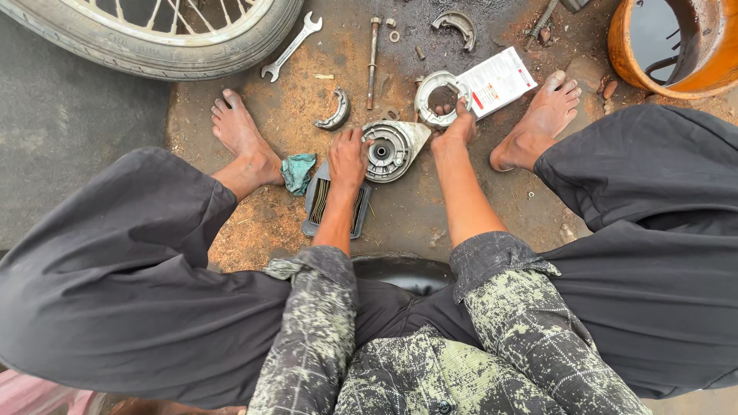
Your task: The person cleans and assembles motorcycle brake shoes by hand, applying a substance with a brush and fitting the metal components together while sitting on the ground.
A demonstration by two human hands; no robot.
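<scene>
Head view: the left hand (348, 156) grips the round metal brake plate (390, 149) on the ground; just right, the right hand (460, 129) pinches a metal ring (438, 97), its fingertips hidden. A wheel (165, 34) is cut off above.

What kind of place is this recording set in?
Probably an informal roadside motorcycle repair spot: a spoked wheel with tyre, a steel open-ended spanner and a round grey metal brake hub plate lie on oil-stained ground.
</scene>
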